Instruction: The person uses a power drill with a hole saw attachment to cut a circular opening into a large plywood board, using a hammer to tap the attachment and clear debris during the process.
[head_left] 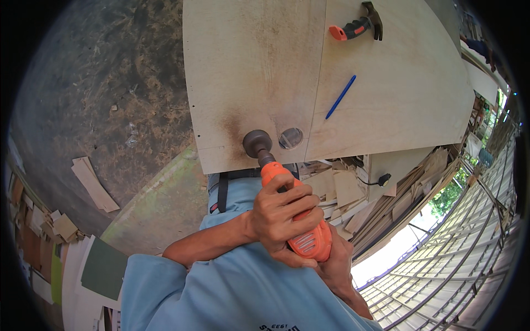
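An orange power drill (312, 237) points away from me, with a grey hole saw (255, 142) fitted at its front end. The saw's cup rests against a pale plywood panel (259, 71), close to the panel's near edge. My left hand (285, 215) wraps over the drill's body from above. At the drill's rear, my right hand (338, 259) grips it from the right side, its fingers mostly hidden. Just right of the saw is a round hole (291, 138) through the panel. Brown sawdust (234, 124) lies around the saw.
A claw hammer (359, 25) and a blue pen (340, 97) lie on the panel's right part. Wood offcuts (348, 187) are piled below its near edge, beside a black cable plug (383, 180). A wood strip (94, 183) rests on the dusty floor (110, 83) at left.
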Action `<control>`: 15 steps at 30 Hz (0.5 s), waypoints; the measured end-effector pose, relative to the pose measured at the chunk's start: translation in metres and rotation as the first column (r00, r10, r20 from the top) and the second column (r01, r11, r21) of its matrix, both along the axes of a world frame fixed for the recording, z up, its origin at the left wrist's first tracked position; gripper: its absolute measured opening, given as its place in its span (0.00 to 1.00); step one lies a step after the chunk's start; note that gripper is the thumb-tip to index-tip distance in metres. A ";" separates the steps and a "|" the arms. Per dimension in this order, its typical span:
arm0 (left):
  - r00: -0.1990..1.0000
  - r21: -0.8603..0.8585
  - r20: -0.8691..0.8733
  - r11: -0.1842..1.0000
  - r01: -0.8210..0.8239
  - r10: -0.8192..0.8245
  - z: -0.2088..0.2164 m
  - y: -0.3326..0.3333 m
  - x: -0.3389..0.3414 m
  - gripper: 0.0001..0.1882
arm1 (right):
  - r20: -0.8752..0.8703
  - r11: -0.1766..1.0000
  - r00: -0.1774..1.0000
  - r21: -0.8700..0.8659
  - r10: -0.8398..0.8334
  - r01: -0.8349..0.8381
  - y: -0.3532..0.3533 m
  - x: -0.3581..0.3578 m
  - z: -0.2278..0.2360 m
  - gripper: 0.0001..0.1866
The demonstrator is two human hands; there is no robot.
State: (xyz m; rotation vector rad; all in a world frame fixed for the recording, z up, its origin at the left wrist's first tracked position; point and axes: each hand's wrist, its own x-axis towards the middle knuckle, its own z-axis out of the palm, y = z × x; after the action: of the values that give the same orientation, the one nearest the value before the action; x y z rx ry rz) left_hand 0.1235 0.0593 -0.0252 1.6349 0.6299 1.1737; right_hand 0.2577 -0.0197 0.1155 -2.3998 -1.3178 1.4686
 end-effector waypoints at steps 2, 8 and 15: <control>1.000 0.004 -0.003 1.000 -0.001 0.001 0.000 0.000 0.000 0.37 | 0.002 1.000 1.000 0.005 -0.001 0.001 -0.001 0.000 0.000 0.36; 1.000 0.003 0.003 1.000 -0.012 0.012 -0.001 0.000 0.001 0.37 | -0.002 1.000 1.000 0.005 0.005 -0.005 0.000 0.001 -0.001 0.36; 1.000 -0.003 0.012 1.000 -0.022 0.022 0.000 0.000 0.001 0.36 | -0.007 1.000 1.000 0.004 0.009 -0.009 0.001 0.002 0.001 0.36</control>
State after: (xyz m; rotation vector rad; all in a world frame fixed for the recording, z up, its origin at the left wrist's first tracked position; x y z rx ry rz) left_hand 0.1247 0.0589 -0.0254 1.6207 0.6437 1.1973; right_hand 0.2593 -0.0185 0.1165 -2.3876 -1.3310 1.4738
